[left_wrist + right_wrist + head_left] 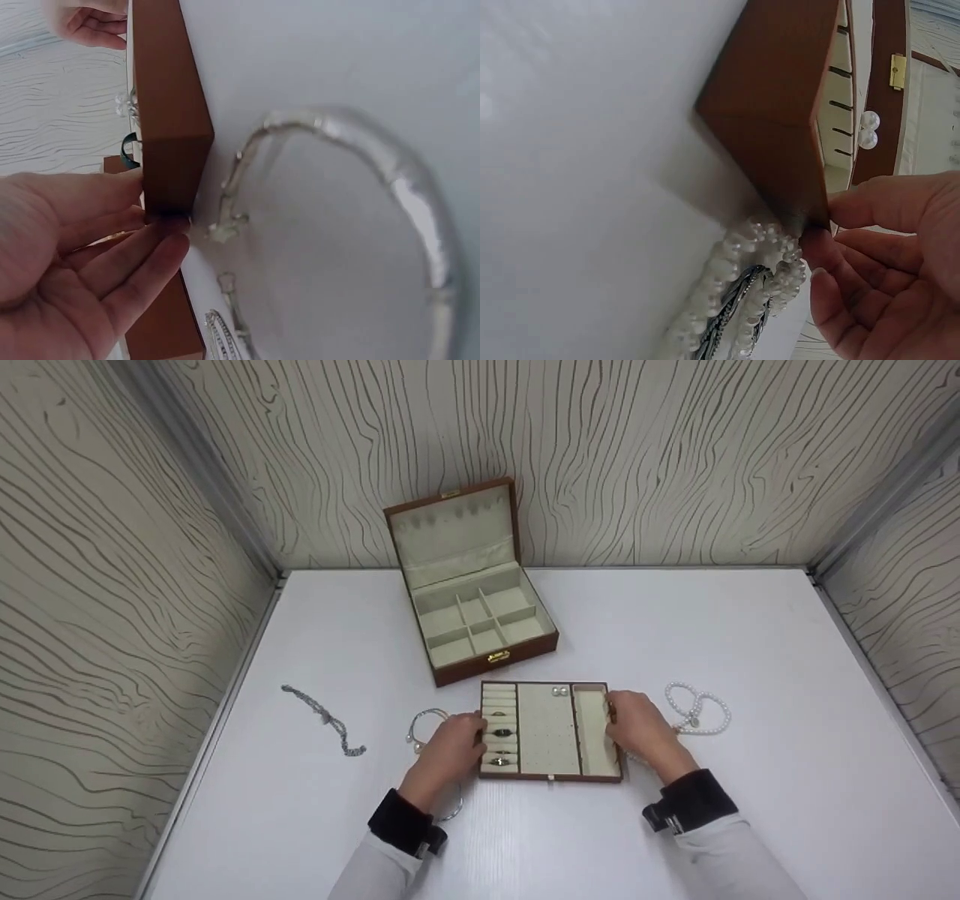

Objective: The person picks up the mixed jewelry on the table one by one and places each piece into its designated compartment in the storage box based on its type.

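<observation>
Both hands hold a brown jewelry tray [547, 742] by its short ends. At the left end, my left hand [446, 746] pinches the rim, thumb on the upper side and fingers beneath the corner in the left wrist view. Opposite it, my right hand [645, 731] grips the other end; its thumb lies against the rim and its fingertips reach below the edge. Several rings [500, 762] sit in the tray's ring rolls, and two pearl earrings [559, 691] sit on the middle panel. A silver bangle [409, 199] lies close by the left hand.
An open jewelry box [465, 668] with divided compartments stands behind the tray, lid raised. White pearl strands [697, 706] lie beside the right hand, a bracelet [417, 718] by the left. Farther left is a silver chain [324, 715]. Patterned panels [637, 472] wall the white table.
</observation>
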Tool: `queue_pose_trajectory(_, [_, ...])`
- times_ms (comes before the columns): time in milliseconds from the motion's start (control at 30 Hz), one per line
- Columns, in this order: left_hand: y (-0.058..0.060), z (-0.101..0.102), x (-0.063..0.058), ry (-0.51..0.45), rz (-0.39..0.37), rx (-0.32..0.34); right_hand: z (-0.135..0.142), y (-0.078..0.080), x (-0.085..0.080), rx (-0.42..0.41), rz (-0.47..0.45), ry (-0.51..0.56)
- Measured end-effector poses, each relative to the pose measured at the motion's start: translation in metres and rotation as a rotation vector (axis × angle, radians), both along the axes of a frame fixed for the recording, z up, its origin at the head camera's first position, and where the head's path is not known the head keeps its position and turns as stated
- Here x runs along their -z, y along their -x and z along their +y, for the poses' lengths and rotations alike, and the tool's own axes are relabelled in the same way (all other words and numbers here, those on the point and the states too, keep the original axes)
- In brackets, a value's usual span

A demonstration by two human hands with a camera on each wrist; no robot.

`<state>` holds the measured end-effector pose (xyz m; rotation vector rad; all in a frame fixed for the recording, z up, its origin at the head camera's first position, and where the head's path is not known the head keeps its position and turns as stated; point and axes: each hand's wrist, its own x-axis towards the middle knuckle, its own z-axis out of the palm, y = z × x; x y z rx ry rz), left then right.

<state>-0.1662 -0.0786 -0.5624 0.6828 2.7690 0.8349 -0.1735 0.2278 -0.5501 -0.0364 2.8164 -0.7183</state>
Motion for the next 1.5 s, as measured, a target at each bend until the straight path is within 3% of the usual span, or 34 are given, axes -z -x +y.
queue_pose_trajectory(267, [-0.024, -0.006, -0.001, -0.012, -0.027, -0.006, -0.002, -0.022, -0.002, -0.04, 0.036, -0.035])
queue_pose_trajectory(667, [-0.046, -0.011, -0.006, 0.022, -0.059, -0.012, -0.005, -0.043, 0.003, -0.035, 0.039, 0.013])
queue_pose_trajectory(900, [-0.048, -0.009, -0.008, 0.057, -0.037, -0.018, -0.005, -0.047, 0.003, -0.022, 0.052, 0.017])
queue_pose_trajectory(1233, [-0.048, -0.01, -0.006, 0.082, -0.097, -0.04, -0.005, -0.048, 0.002, -0.014, 0.029, 0.032])
queue_pose_trajectory(1500, [-0.038, -0.017, -0.011, 0.0, -0.133, -0.015, -0.004, -0.04, -0.005, -0.057, 0.063, -0.02])
